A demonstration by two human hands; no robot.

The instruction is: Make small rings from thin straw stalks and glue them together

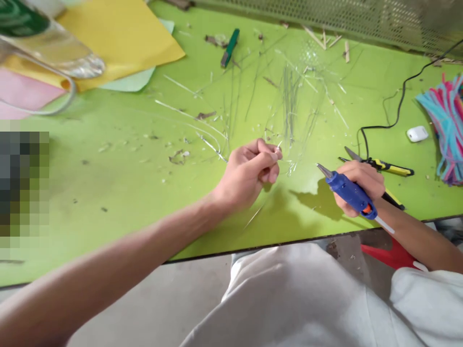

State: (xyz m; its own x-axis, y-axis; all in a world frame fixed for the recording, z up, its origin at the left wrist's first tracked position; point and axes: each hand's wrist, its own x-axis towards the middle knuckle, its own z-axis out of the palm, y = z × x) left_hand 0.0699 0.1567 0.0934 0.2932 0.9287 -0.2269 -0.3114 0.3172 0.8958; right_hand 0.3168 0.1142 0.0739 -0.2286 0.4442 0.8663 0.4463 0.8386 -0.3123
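Observation:
My left hand is pinched shut at the middle of the green tabletop, its fingertips closed on a thin, clear strand of dried glue. My right hand grips a blue hot glue gun, its metal nozzle pointing left and a white glue stick at its rear. The nozzle is held just above the table, apart from my left hand. Many fine glue threads lie scattered on the table beyond both hands.
Yellow-and-black pliers lie beside my right hand, near a black cable, a white earbud case and a bundle of colored pipe cleaners. A clear plastic bottle lies on yellow paper at the far left.

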